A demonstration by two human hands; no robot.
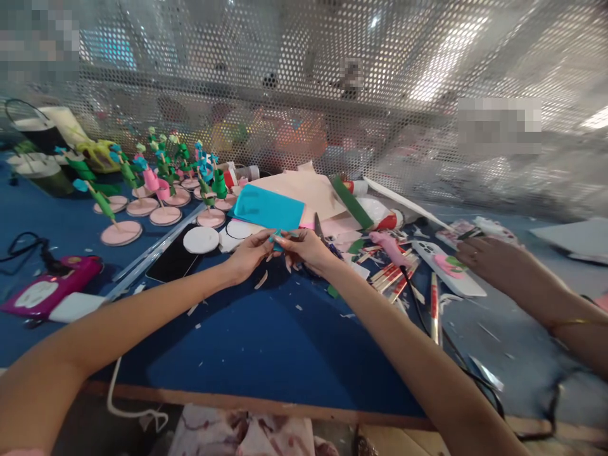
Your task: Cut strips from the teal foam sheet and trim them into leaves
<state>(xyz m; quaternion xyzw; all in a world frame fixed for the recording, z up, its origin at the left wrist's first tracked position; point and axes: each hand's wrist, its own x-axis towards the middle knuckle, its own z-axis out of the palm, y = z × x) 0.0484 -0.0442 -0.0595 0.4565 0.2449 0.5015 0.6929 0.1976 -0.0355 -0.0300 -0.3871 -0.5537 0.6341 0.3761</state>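
Teal paper strip [277,237] sits pinched between your two hands above the blue surface [266,342], just in front of the larger teal sheet [268,208]. Your left hand [251,252] closes thumb and forefinger on the near end of the strip; your right hand [304,247] closes on the other end, and its grip also appears to carry the scissors [319,231], though the blades are partly hidden behind the fingers.

To work the strip well, keep both grips close to its ends so that the paper stays taut and flat. Hold your wrists low over the surface for support. Keep the scissor tips pointed away from your left fingertips.

Finished paper flowers on round pink bases [164,190] stand well apart to your left, behind a dark phone [173,261] and a white disc [201,239]. A pink device [47,290] lies near the left edge. Another person's hand [489,261] rests to your right near a white phone case [449,266]; keep your elbow clear of it. Paper offcuts lie scattered under your hands.
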